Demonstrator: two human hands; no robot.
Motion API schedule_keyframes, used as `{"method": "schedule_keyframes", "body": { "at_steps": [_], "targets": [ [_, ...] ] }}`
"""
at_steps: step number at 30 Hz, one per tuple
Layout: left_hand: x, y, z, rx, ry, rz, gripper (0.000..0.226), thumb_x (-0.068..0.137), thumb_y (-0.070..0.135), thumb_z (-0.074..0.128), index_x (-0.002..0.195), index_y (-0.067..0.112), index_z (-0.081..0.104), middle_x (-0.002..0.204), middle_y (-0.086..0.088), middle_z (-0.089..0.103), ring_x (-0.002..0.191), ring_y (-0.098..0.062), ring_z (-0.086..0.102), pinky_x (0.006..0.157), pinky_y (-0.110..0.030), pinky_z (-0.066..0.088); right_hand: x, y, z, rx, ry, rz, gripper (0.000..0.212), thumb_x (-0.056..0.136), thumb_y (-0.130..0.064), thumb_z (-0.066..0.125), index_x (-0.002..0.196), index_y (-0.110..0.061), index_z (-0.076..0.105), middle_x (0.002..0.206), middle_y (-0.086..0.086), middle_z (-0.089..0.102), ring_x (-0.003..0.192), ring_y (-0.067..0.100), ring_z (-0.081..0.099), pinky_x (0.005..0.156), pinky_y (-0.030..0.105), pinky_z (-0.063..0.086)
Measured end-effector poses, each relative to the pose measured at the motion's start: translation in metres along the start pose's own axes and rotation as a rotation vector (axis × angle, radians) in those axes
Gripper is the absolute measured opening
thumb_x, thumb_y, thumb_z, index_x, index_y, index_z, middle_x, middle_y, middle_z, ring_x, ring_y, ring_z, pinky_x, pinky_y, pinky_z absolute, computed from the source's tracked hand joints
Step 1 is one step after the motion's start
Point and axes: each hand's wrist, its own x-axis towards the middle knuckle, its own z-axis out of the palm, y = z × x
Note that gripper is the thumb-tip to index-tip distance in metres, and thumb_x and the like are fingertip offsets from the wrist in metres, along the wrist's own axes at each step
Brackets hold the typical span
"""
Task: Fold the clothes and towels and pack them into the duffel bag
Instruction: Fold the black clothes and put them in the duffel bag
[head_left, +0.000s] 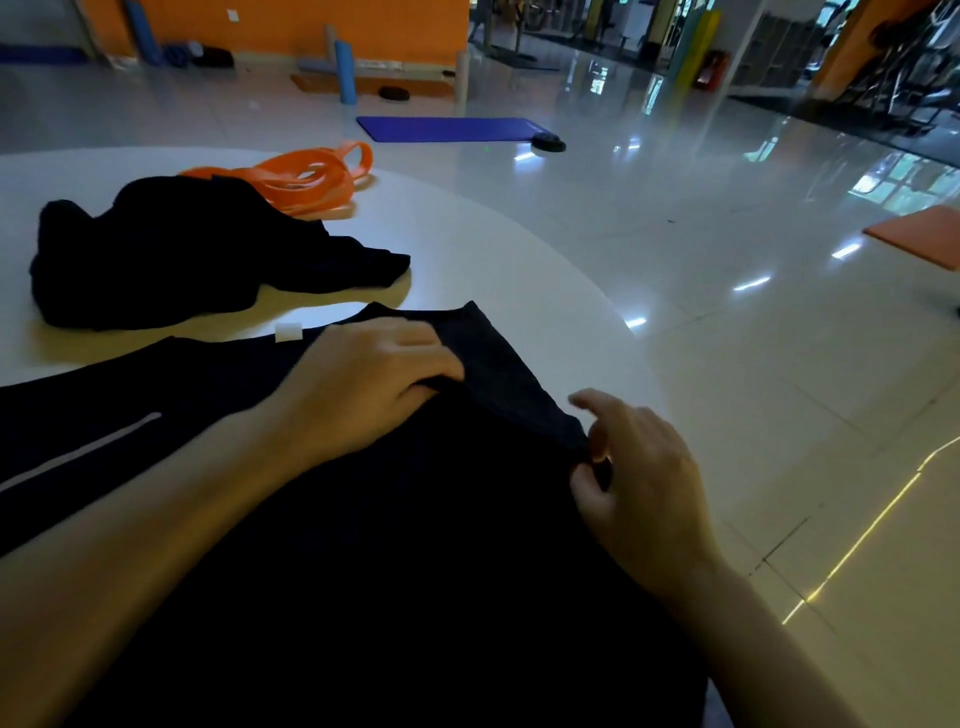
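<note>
You have two black garments on one white round table: one spread shirt in the lower centre, one crumpled heap at upper left. One bundle of orange bands lies above it. Two hands show: left hand, right hand.

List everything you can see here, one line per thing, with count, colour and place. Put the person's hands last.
black garment: one, black with a pale stripe and white tag, spread on the near part of the table.
crumpled clothes: one heap, black, on the table's far left.
resistance bands: a bundle, orange, at the table's far edge behind the heap.
table: one, white, round-edged.
exercise mat: one, blue-purple, flat on the floor beyond the table.
foam roller: one, blue, upright near the orange wall.
orange pad: one, at the right edge.
left hand: grips a fold of the garment near its collar.
right hand: pinches the garment's right edge.
</note>
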Motion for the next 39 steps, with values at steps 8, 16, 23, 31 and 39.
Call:
{"method": "schedule_keyframes", "body": {
  "at_steps": [8, 16, 23, 31, 39],
  "targets": [
    [-0.029, -0.004, -0.019, 0.000, -0.611, -0.330, 0.063, 0.076, 0.076, 0.030, 0.121, 0.042, 0.058, 0.131, 0.023, 0.044, 0.118, 0.004, 0.042, 0.097, -0.023, 0.039, -0.009, 0.005, 0.011, 0.026, -0.405, -0.003, 0.074, 0.082, -0.074, 0.023, 0.138, -0.030, 0.045, 0.146, -0.015, 0.034, 0.134, 0.004, 0.029, 0.107, 0.023, 0.024],
    [0.019, -0.004, 0.056, 0.034, -0.648, -0.481, 0.061, 0.094, 0.063, 0.021, 0.150, 0.042, 0.009, 0.161, 0.011, 0.000, 0.146, -0.010, -0.009, 0.118, -0.047, -0.003, -0.020, 0.008, 0.019, -0.004, -0.264, -0.037, 0.070, 0.093, -0.067, 0.017, 0.122, -0.024, 0.064, 0.132, -0.007, 0.058, 0.128, 0.012, 0.046, 0.104, 0.033, 0.034],
    [0.005, -0.016, 0.078, 0.114, -0.705, -0.472, 0.072, 0.084, 0.076, 0.008, 0.148, 0.047, -0.006, 0.158, 0.012, -0.015, 0.145, -0.008, -0.016, 0.117, -0.048, -0.012, -0.023, 0.010, 0.023, -0.014, -0.276, -0.016, 0.075, 0.092, -0.069, 0.008, 0.129, -0.028, 0.059, 0.139, -0.010, 0.051, 0.135, 0.007, 0.038, 0.107, 0.027, 0.027],
    [-0.023, -0.001, 0.041, -0.027, -0.432, -0.518, 0.058, 0.097, 0.058, 0.025, 0.150, 0.038, 0.015, 0.160, 0.010, 0.004, 0.146, -0.006, 0.002, 0.118, -0.039, -0.003, -0.015, 0.018, 0.017, -0.094, -0.315, 0.018, 0.086, 0.085, -0.076, 0.002, 0.129, -0.030, 0.059, 0.140, -0.011, 0.050, 0.135, 0.007, 0.038, 0.108, 0.028, 0.029],
    [-0.150, 0.023, -0.082, 0.167, -0.098, -0.664, 0.037, 0.089, 0.037, 0.061, 0.122, 0.021, 0.063, 0.129, 0.001, 0.059, 0.119, -0.013, 0.055, 0.105, -0.031, 0.036, 0.005, -0.063, 0.015, -0.111, -0.238, -0.169, 0.056, 0.089, -0.056, 0.026, 0.110, -0.025, 0.068, 0.125, -0.003, 0.062, 0.121, 0.018, 0.053, 0.107, 0.048, 0.030]
  ]
}}
